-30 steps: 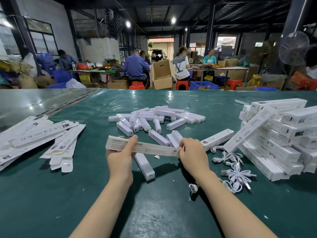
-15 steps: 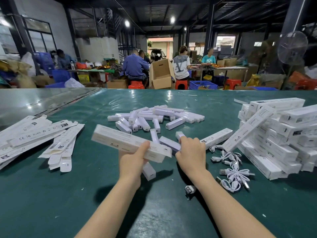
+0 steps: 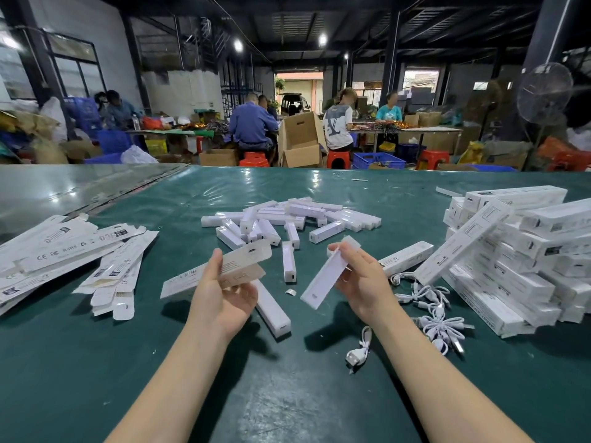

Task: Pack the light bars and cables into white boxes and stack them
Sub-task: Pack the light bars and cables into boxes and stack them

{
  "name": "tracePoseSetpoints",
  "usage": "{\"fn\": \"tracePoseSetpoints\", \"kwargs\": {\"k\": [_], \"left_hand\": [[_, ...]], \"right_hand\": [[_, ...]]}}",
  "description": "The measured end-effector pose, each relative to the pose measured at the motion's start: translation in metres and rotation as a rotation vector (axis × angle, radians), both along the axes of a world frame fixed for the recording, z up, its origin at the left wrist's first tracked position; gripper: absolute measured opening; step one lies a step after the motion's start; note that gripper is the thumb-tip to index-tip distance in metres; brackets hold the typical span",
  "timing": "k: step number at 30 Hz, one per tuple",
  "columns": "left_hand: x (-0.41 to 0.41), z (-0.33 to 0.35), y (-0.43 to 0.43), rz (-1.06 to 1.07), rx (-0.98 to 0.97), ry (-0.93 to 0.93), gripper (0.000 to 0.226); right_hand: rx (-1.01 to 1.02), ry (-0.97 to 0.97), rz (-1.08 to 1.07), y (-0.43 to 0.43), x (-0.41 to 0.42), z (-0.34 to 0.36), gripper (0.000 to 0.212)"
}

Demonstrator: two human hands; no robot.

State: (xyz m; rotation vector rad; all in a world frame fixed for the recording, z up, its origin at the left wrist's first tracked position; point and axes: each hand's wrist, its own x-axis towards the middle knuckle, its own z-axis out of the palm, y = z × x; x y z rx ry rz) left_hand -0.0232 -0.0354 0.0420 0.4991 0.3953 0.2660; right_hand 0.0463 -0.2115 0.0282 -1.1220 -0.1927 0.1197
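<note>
My left hand (image 3: 224,295) grips a long white box (image 3: 220,270) with its end flap open toward the right. My right hand (image 3: 361,279) holds a white light bar (image 3: 323,279) tilted, its lower end pointing down-left. The bar's end and the box's open end are apart. Several loose light bars (image 3: 287,219) lie in a heap on the green table (image 3: 287,394) beyond my hands; one more light bar (image 3: 271,306) lies under my left hand. White coiled cables (image 3: 435,311) lie to the right, one cable (image 3: 358,350) nearer me.
Flat unfolded box blanks (image 3: 64,251) are spread at the left. A pile of packed white boxes (image 3: 518,257) fills the right side. People sit working at other tables far behind, among cardboard cartons and crates.
The left hand turned the box so its open flap faces right. The right hand, which had reached down to the table, now holds a light bar lifted off it.
</note>
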Motion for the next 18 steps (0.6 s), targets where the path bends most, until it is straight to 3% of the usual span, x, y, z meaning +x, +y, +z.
{"fn": "tracePoseSetpoints", "kwargs": {"k": [6, 9, 14, 18], "left_hand": [[-0.003, 0.005, 0.000, -0.042, -0.041, -0.048, 0.018], [-0.003, 0.004, 0.000, -0.061, 0.033, -0.090, 0.013], [0.000, -0.001, 0.003, -0.120, 0.197, -0.175, 0.013], [0.001, -0.002, 0.001, -0.151, 0.215, -0.252, 0.017]], "right_hand": [[0.213, 0.028, 0.154, 0.000, -0.003, 0.003, 0.014], [0.311, 0.097, 0.119, -0.003, -0.002, 0.004, 0.004], [0.530, 0.206, 0.055, -0.010, 0.003, 0.005, 0.016], [0.426, 0.092, 0.128, -0.008, 0.001, 0.004, 0.011]]}}
